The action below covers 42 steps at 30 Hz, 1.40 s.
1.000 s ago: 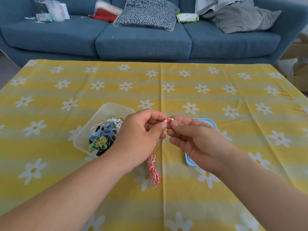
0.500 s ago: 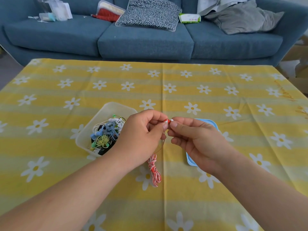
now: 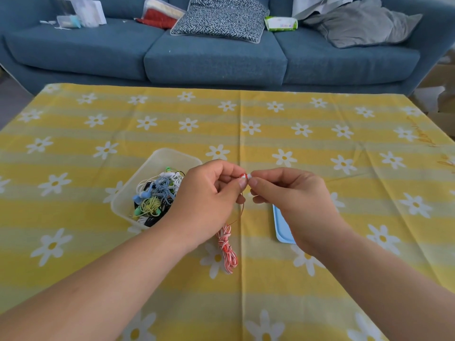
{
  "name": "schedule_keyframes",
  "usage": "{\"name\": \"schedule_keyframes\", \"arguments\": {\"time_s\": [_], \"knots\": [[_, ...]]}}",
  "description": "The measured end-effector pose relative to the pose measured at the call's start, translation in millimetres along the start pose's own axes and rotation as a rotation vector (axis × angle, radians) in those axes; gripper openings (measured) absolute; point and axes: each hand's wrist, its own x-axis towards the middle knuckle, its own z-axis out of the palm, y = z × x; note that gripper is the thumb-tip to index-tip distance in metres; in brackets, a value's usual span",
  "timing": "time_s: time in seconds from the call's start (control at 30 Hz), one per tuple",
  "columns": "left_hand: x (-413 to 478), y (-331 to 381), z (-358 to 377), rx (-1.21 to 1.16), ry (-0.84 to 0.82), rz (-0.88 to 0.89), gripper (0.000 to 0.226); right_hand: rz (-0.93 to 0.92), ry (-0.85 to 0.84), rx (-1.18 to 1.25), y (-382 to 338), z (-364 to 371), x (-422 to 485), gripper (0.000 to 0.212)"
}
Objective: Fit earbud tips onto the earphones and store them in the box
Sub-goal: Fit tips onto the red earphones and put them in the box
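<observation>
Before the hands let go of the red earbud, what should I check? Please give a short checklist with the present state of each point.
1. Left hand pinches the earbud: ok.
2. Right hand pinches the white tip against the earbud: ok.
3. Tip fully seated on the earbud: cannot tell, the joint is hidden in the pinch.
4. Box open, with bare room at its far end: ok.
5. Cable bundled, lying on the cloth outside the box: ok.
</observation>
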Motion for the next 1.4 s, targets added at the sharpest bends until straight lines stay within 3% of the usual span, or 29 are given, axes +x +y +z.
{"name": "schedule_keyframes", "arguments": {"time_s": [0.3,0.57,0.87,1.4], "knots": [[-3,5,0,-0.017,-0.051,0.002,0.009,0.079,-0.137,0.246,2,-12,8,0.019],[-4,5,-1,0.008,-0.084,0.006,0.011,0.056,-0.240,0.202,6,-16,12,0.030],[-4,4,0,-0.033,-0.061,-0.027,0.010,-0.124,-0.158,-0.054,6,-11,9,0.002],[-5,4,2,-0.172,-0.028,-0.104,0.007,-0.129,-0.082,-0.051,5,-4,4,0.004]]}}
